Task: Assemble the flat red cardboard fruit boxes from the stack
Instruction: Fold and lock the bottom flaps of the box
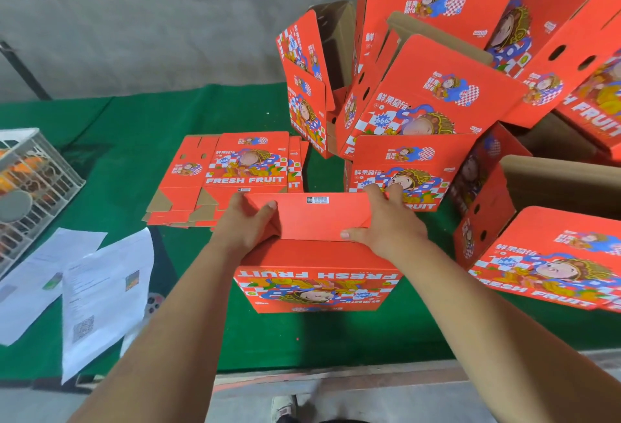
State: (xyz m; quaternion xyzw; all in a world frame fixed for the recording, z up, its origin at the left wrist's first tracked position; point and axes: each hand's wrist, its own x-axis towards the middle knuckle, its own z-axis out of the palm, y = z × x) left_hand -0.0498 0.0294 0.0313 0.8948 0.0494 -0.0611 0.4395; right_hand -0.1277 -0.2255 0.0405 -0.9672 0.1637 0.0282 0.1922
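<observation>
On the green felt-covered table [141, 127], just in front of me, stands the red printed cardboard fruit box [319, 274] I am working on, turned upside down so that its "FRESH FRUIT" lettering reads inverted on the side facing me. Its plain red bottom flaps [319, 217] face up, with a small barcode label near the far edge. My left hand [243, 226] grasps the left end of those flaps, thumb lying on top and the other fingers curled round the edge. My right hand [386, 224] grasps the right end, thumb pressed flat on the flap surface and fingers wrapped over the far corner.

Beyond the box, touching or nearly touching its far edge, lies the stack of flat red cardboard boxes [232, 174], unfolded, with brown corners showing at the near side. To the right and behind rises a loose pile of assembled red boxes [433, 96], some tilted, several with open tops showing brown cardboard insides; one more assembled box [544, 254] lies on its side near my right forearm.

At the left edge of the table sits a white plastic lattice crate [30, 187] with orange shapes inside, which I cannot identify. Near it lie white printed paper sheets [100, 291], one overlapping the table's near edge.
</observation>
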